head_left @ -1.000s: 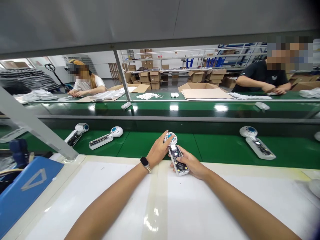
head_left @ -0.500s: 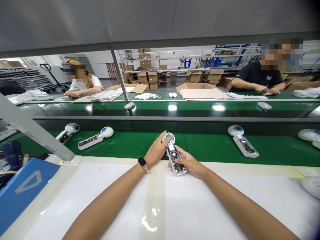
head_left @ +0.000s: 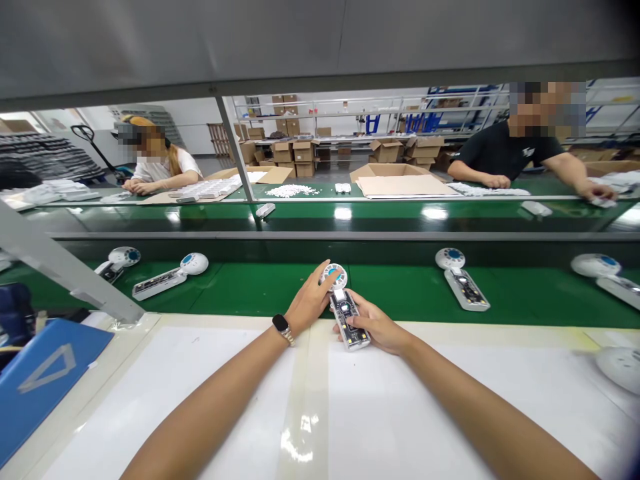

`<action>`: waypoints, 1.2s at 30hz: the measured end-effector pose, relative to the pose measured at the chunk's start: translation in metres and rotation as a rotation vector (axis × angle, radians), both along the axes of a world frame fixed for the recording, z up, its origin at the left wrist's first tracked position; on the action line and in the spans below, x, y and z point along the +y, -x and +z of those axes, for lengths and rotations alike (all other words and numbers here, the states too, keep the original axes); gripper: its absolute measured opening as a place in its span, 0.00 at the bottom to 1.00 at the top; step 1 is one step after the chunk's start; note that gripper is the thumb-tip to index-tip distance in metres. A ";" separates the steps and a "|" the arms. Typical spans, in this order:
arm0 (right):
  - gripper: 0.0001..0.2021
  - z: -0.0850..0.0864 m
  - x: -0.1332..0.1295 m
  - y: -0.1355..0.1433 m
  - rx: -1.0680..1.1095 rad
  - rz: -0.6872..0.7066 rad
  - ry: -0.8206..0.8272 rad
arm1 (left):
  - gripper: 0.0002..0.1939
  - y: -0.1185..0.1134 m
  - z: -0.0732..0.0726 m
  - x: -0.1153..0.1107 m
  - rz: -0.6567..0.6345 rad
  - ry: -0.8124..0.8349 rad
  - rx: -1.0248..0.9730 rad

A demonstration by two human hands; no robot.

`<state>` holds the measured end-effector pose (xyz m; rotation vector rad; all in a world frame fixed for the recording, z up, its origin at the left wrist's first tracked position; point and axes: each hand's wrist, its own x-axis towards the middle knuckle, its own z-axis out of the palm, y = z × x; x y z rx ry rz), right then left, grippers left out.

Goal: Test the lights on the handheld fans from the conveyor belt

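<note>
A white device (head_left: 351,325) with a round head and an open body showing a dark circuit board is held over the near edge of the green belt (head_left: 260,293). My left hand (head_left: 311,300), with a watch on its wrist, is closed on the round head, its thumb across the blue centre. My right hand (head_left: 376,325) grips the body from the right side, thumb on the circuit board. The fingers beneath the body are mostly hidden.
Similar devices lie on the belt, two at left (head_left: 161,283) and two at right (head_left: 467,288). A white rounded part (head_left: 619,368) and a blue folder (head_left: 53,380) sit on the white worktable (head_left: 215,363). A slanted post (head_left: 70,257) stands left. Two people sit across.
The devices on the belt have shifted left. My hands keep their hold on the device, almost unmoved. The person at back right has stretched an arm out to the right.
</note>
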<state>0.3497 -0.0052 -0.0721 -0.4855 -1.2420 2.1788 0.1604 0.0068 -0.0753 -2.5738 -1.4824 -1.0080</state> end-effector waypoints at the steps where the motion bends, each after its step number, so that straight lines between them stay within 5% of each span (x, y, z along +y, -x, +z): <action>1: 0.30 0.000 0.000 0.000 0.000 0.000 0.002 | 0.28 0.000 0.000 0.000 -0.002 0.001 -0.002; 10: 0.30 0.006 -0.002 0.001 -0.021 -0.044 0.055 | 0.30 0.000 -0.001 -0.001 -0.026 0.078 -0.047; 14: 0.39 0.006 -0.004 0.000 -0.018 -0.128 0.024 | 0.33 0.000 -0.006 0.000 0.034 0.155 -0.087; 18: 0.47 -0.006 0.015 -0.002 -0.136 -0.382 -0.153 | 0.34 0.001 -0.008 0.000 0.125 0.154 -0.103; 23: 0.42 -0.023 0.046 -0.009 -0.573 -0.797 -0.402 | 0.28 0.000 -0.004 -0.003 0.138 0.165 -0.066; 29: 0.22 -0.020 0.040 -0.012 -0.709 -0.946 -0.666 | 0.22 -0.002 0.001 -0.007 0.113 0.126 -0.041; 33: 0.21 -0.010 0.047 -0.034 -0.904 -1.175 -0.864 | 0.20 -0.005 0.005 -0.008 0.104 0.112 -0.035; 36: 0.21 -0.007 0.058 -0.058 -1.130 -1.271 -0.804 | 0.20 -0.006 0.006 -0.008 0.095 0.080 -0.048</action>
